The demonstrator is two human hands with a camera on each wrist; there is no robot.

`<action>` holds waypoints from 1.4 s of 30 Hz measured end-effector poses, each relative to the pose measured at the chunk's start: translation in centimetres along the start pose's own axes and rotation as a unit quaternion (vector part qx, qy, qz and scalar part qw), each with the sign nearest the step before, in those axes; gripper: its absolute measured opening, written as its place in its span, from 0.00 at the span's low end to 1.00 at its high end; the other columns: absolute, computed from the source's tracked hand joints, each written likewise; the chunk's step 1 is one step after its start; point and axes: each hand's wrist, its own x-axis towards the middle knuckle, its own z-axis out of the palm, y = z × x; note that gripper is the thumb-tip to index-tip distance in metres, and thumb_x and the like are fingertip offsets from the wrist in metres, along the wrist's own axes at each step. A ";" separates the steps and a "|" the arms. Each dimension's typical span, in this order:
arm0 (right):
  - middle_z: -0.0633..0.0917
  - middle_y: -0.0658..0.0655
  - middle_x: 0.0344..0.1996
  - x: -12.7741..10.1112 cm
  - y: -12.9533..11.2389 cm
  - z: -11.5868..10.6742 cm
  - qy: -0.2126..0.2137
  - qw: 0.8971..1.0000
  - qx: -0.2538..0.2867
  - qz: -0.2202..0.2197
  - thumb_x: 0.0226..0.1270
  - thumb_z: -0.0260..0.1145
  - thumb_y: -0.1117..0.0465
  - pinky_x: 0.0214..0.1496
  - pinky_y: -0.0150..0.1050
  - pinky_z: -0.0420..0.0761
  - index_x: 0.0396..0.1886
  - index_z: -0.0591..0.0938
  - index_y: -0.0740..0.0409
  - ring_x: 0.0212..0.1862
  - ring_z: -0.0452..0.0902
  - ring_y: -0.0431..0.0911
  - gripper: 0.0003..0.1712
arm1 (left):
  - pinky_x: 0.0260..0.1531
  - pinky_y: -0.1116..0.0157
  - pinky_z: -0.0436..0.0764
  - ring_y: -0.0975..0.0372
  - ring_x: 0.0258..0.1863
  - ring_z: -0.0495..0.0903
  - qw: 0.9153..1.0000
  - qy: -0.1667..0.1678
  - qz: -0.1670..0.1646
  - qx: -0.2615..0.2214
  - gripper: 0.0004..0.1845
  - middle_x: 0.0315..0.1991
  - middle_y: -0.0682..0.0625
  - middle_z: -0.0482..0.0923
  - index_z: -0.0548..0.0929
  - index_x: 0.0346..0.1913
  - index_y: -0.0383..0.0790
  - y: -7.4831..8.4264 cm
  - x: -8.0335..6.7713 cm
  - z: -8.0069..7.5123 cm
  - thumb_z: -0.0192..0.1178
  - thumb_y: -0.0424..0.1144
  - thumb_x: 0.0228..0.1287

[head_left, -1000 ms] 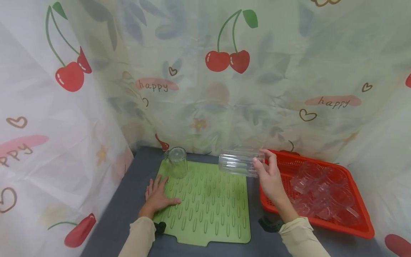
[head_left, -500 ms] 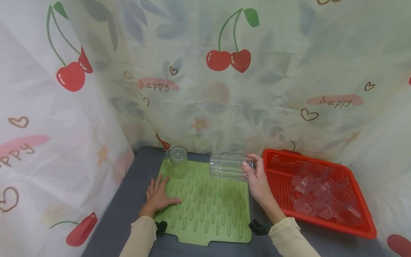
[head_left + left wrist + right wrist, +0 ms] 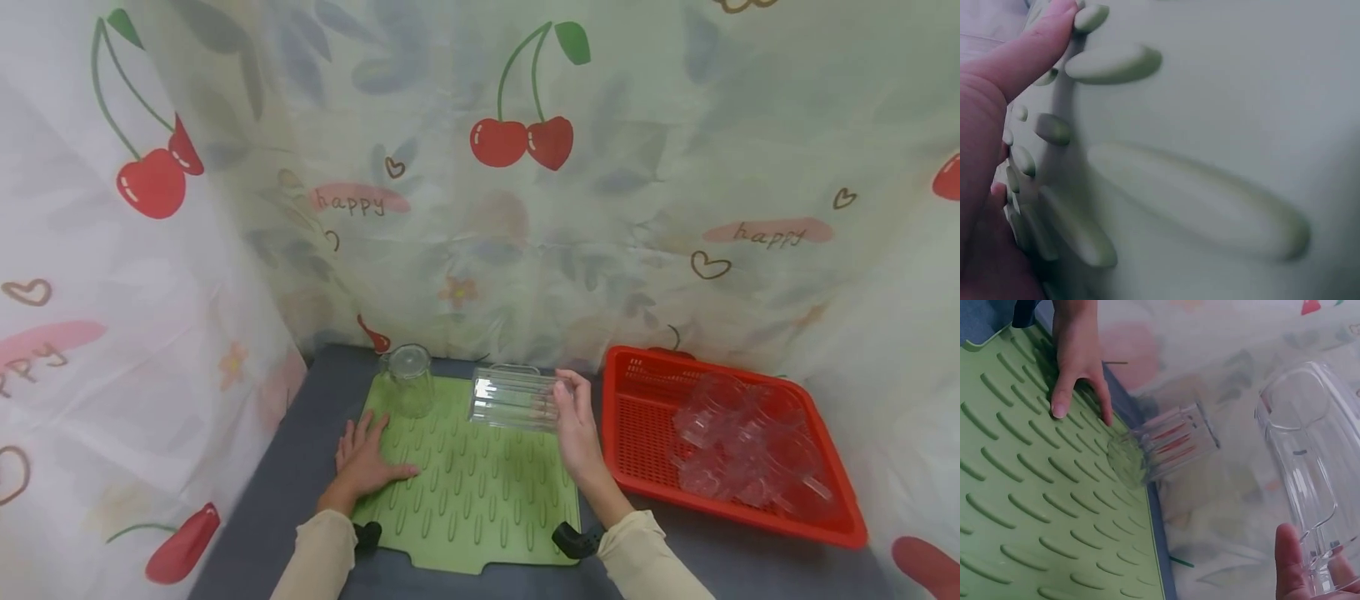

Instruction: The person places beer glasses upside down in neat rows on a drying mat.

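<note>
My right hand [image 3: 581,433] grips a clear ribbed glass mug [image 3: 513,400] at one end, its thumb and fingers on opposite sides. The mug lies sideways in the air over the back right part of a green ridged drying mat [image 3: 480,500]. Its handle shows on the far side in the head view, and the right wrist view has the same mug [image 3: 1319,462] up close. With fingers spread, my left hand [image 3: 367,467] rests on the mat's left edge. Just beyond it, another glass mug [image 3: 411,392] stands upside down at the mat's back left corner.
To the right, a red plastic basket [image 3: 637,437] holds several clear mugs [image 3: 750,442] in its right part. The grey tabletop [image 3: 315,433] borders the mat. A printed curtain [image 3: 450,233] closes off the back and sides.
My right hand has carried the mug leftward, from beside the basket to above the mat. The left hand and the upside-down mug stay in place.
</note>
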 end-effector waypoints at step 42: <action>0.75 0.69 0.63 -0.1 3.7 2.5 0.011 0.990 0.109 0.085 0.85 0.41 0.41 0.47 0.37 0.87 0.75 0.61 0.58 0.50 0.85 0.46 0.33 | 0.74 0.28 0.46 0.44 0.83 0.26 0.978 0.097 0.094 -0.157 0.62 0.85 0.49 0.32 0.36 0.83 0.60 10.1 -5.5 -5.5 0.70 0.64 0.59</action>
